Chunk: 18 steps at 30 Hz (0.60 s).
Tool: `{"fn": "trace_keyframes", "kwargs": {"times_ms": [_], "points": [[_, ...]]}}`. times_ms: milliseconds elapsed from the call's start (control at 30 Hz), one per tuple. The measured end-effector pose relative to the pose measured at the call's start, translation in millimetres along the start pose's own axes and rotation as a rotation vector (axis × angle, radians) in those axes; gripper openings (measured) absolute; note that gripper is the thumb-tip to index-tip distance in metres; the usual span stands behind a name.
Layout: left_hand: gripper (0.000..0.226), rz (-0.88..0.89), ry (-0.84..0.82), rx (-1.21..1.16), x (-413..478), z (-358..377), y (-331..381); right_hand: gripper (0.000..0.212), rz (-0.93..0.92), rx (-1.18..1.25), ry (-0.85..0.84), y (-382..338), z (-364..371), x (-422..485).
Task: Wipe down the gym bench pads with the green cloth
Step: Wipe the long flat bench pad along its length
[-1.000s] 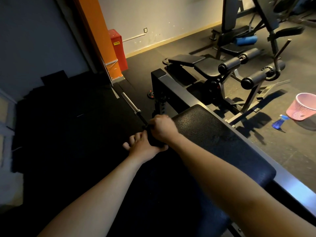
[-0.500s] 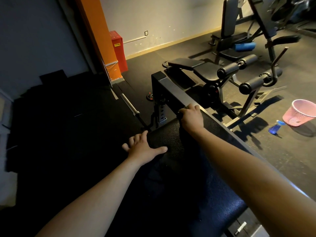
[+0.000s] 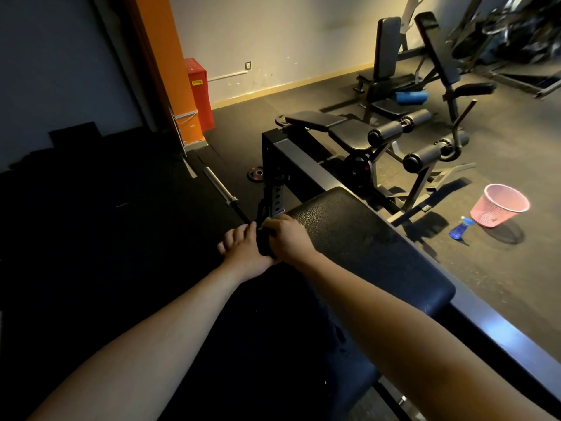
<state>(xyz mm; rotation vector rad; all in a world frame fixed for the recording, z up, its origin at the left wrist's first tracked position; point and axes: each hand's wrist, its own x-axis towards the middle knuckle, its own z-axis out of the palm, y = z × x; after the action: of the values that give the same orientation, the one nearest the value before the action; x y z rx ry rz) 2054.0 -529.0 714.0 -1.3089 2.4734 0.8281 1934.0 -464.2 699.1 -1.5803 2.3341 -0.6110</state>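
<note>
The black textured bench pad (image 3: 364, 247) runs from the lower middle up to its far end near the centre. My right hand (image 3: 288, 238) is closed over a dark bunched cloth (image 3: 264, 241) at the pad's far left corner; a small green edge of the cloth shows by the fingers. My left hand (image 3: 243, 247) lies flat on the pad's left edge, touching the cloth and the right hand. Most of the cloth is hidden under my right hand.
A black steel frame beam (image 3: 300, 165) runs along the pad's right side. A barbell (image 3: 221, 189) lies on the floor to the left. Beyond stand a leg machine (image 3: 394, 138), a pink basket (image 3: 498, 205) and a blue spray bottle (image 3: 460, 229).
My right hand has swept back from the pad's far right corner to its far left corner, beside my left hand. The left hand has stayed in place.
</note>
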Motion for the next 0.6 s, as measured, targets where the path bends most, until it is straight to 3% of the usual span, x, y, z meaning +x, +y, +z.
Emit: {"fn": "trace_keyframes", "kwargs": {"times_ms": [67,133,233,300,600], "points": [[0.101,0.034,0.034,0.007,-7.2,-0.9,-7.6,0.036,-0.061,0.022,-0.038,4.7,-4.2,-5.7],[0.100,0.017,0.062,0.059,-17.1,-0.6,-19.1,0.039,-0.023,-0.016,0.029,15.6,-15.1,-2.7],[0.096,-0.072,0.027,0.103,-28.8,4.0,-35.6,0.037,0.254,-0.007,0.245,31.7,-30.1,8.5],[0.092,-0.067,-0.002,0.074,-33.1,6.8,-42.4,0.038,0.344,0.037,0.214,26.4,-24.8,11.6],[0.083,0.018,0.070,0.056,-32.1,16.0,-48.2,0.042,0.092,-0.047,0.027,-41.3,20.9,-19.9]]}}
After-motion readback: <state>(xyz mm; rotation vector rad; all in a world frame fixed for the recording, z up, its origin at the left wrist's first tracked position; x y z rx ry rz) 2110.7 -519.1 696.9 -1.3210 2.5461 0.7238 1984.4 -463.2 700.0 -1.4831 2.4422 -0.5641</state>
